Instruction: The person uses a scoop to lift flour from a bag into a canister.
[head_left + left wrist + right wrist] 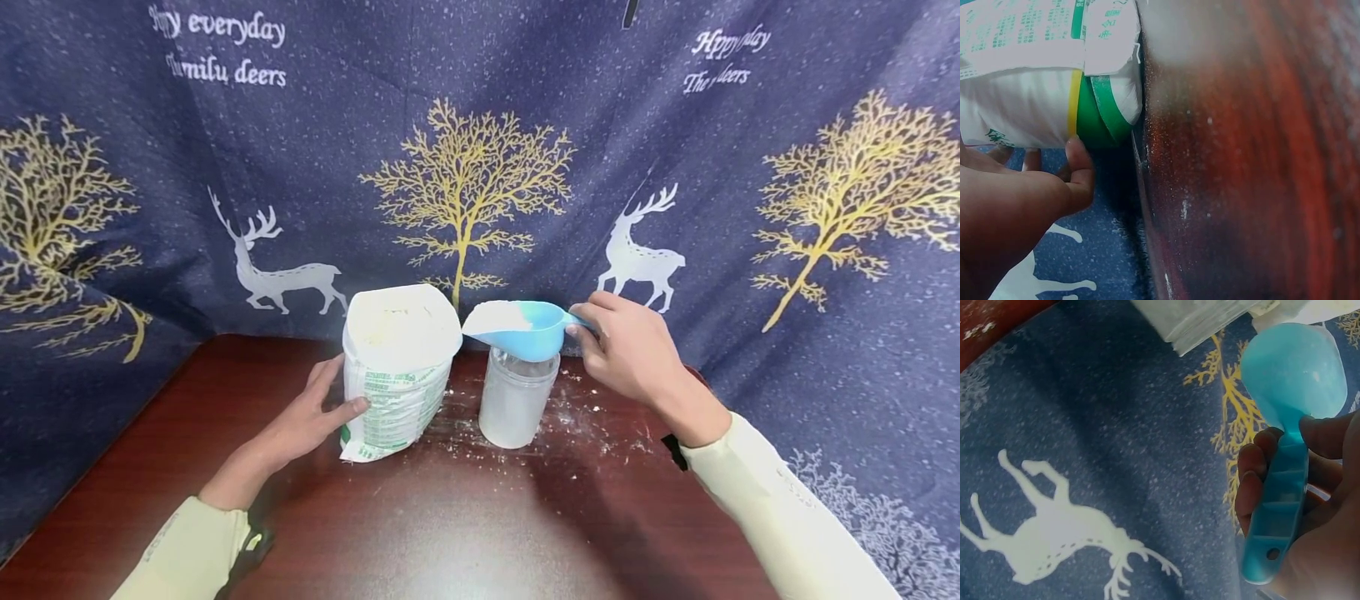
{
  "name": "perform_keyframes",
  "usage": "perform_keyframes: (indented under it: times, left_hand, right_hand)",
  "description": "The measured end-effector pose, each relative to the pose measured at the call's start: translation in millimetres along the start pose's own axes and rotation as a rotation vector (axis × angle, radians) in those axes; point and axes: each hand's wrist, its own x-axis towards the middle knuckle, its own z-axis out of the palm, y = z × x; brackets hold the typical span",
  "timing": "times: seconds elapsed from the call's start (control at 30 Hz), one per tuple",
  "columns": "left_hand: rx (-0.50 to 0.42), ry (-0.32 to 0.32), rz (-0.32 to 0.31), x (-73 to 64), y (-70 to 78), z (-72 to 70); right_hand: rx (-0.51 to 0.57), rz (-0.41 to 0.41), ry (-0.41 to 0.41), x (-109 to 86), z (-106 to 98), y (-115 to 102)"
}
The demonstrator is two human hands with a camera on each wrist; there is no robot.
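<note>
In the head view, my right hand (630, 346) grips the handle of a light blue scoop (543, 333), heaped with white powder (497, 317) toward its tip. The scoop is over the open mouth of a cloudy clear jar (517, 408), its tip close to the bag's rim. From the right wrist view, my fingers wrap the ribbed handle (1279, 494). A white bag (397, 408) with green print stands upright and open to the jar's left. My left hand (311, 417) holds the bag's left side, thumb on the front; the other fingertips are partly hidden behind it.
White powder is scattered over the dark red wooden table (450, 525) around the jar and bag. Close behind the table hangs a dark blue cloth (510, 58) printed with deer and golden trees.
</note>
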Motion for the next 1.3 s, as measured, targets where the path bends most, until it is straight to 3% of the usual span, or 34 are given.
perform_keyframes:
  times: [0.4, 0.83, 1.3]
  left_hand:
    - [-0.01, -0.002, 0.004, -1.1, -0.8, 0.8]
    - [-0.016, -0.001, 0.008, -0.8, 1.6, 0.7]
    - [-0.014, -0.002, 0.002, -0.9, 0.6, 0.9]
  right_hand:
    - [-0.029, -0.032, 0.045, -17.8, -9, 18]
    - [-0.062, -0.059, 0.0, -30.6, -19, 38]
    - [-0.089, -0.099, -0.046, -32.4, -31, 46]
